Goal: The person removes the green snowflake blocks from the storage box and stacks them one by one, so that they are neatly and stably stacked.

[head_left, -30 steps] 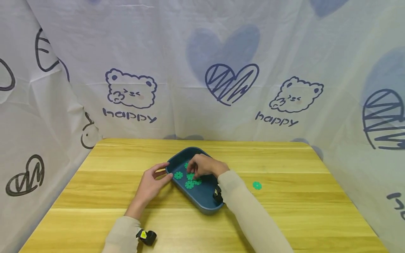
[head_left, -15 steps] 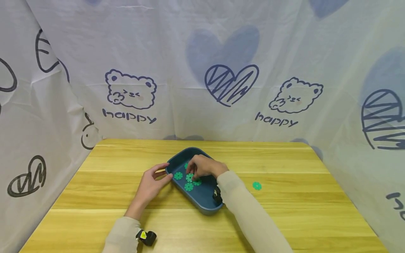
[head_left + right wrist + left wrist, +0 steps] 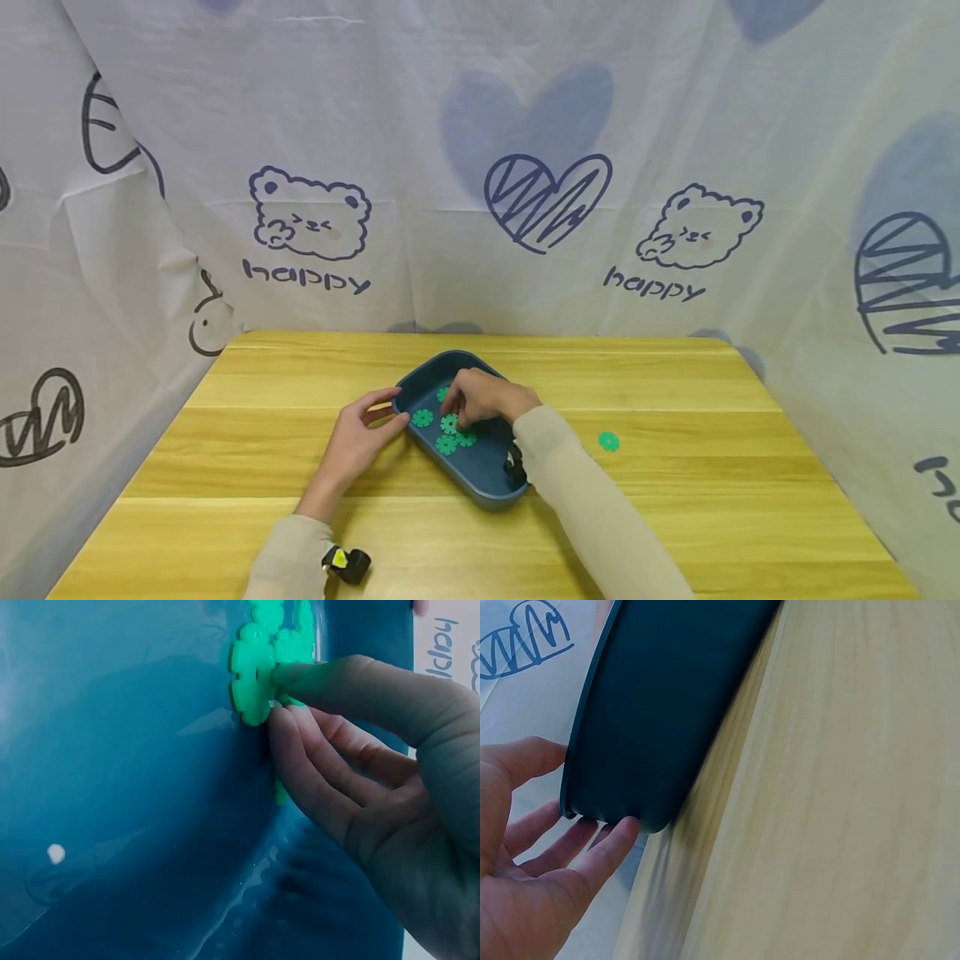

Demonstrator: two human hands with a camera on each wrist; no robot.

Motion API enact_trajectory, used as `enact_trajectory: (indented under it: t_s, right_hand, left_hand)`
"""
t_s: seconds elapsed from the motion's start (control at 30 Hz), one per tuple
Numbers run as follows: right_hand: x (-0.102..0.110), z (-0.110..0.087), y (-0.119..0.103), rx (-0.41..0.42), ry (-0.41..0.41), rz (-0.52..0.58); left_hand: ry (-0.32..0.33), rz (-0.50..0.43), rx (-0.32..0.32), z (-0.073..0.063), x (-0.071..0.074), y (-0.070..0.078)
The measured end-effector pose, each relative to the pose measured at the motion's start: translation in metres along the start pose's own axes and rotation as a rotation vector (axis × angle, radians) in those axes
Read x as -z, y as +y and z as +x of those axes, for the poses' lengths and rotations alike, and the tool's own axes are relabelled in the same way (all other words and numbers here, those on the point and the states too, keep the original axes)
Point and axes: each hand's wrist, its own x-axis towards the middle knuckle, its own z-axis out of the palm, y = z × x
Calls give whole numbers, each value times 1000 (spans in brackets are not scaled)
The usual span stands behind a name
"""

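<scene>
A dark blue tray (image 3: pixel 487 454) stands slantwise on the table, with several green notched plastic discs inside. My right hand (image 3: pixel 487 394) reaches into it, thumb and index finger pinching one green disc (image 3: pixel 450 424) at its edge. In the right wrist view that disc (image 3: pixel 253 679) stands tilted at the fingertips, with other green discs behind it. Around it in the tray lie a left disc (image 3: pixel 422 417), a near disc (image 3: pixel 446 444) and a partly covered disc (image 3: pixel 444 393). My left hand (image 3: pixel 358 435) touches the tray's left corner from outside, its fingers spread and fairly straight.
One more green disc (image 3: pixel 609 442) lies on the wooden table (image 3: pixel 712 500), right of the tray. Printed white cloth (image 3: pixel 420 250) hangs behind the table and at both sides. Each wrist carries a small black camera, such as the left one (image 3: pixel 348 564).
The pinched disc has tilted and looks brighter than a second ago. The near disc has shifted slightly toward the near side. Both hands and the tray stay almost in place.
</scene>
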Motion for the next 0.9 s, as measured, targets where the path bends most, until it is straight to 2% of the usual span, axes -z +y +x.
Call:
enact_trajectory:
  t_s: [0.3,0.6,0.9]
  right_hand:
    - [-1,1,-3,22,16,-13]
    - [2,-1,-6,-2,38,-78]
    - [3,-5,-8,71,12,-41]
  left_hand:
    - [0,-10,-7,0,0,-2]
    - [-2,-4,-7,1,1,-1]
    - [0,5,1,1,1,1]
